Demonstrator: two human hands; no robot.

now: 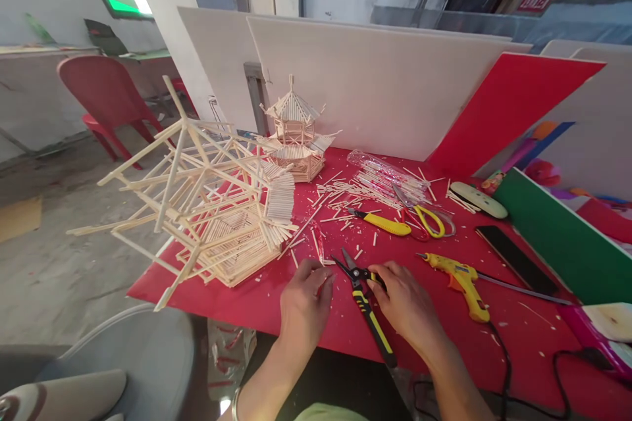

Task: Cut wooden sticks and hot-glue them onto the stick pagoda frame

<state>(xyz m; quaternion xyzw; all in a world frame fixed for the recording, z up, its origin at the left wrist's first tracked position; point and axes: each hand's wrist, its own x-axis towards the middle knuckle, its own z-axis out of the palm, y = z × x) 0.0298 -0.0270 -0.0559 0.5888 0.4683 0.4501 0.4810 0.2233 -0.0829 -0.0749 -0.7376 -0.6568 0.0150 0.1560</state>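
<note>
My left hand (305, 299) is over the front of the red table, its thumb and fingers drawn together in a pinch. Whatever lies between those fingertips is too small to make out. To its right is a pair of black and yellow snips (371, 322), blades parted and pointing away from me. My right hand (405, 299) has its fingers on one handle of the snips; the other handle extends toward the table's front edge. On the left stands an open frame of wooden sticks (190, 177), with a stick-built base (237, 247) beneath it.
Behind is a small stick pagoda (295, 135). Loose sticks (345, 194), a yellow utility knife (385, 222) and yellow-handled scissors (429, 220) lie mid-table. A glue gun (461, 283) with its cord, a phone (516, 260) and a green board (567, 237) are on the right.
</note>
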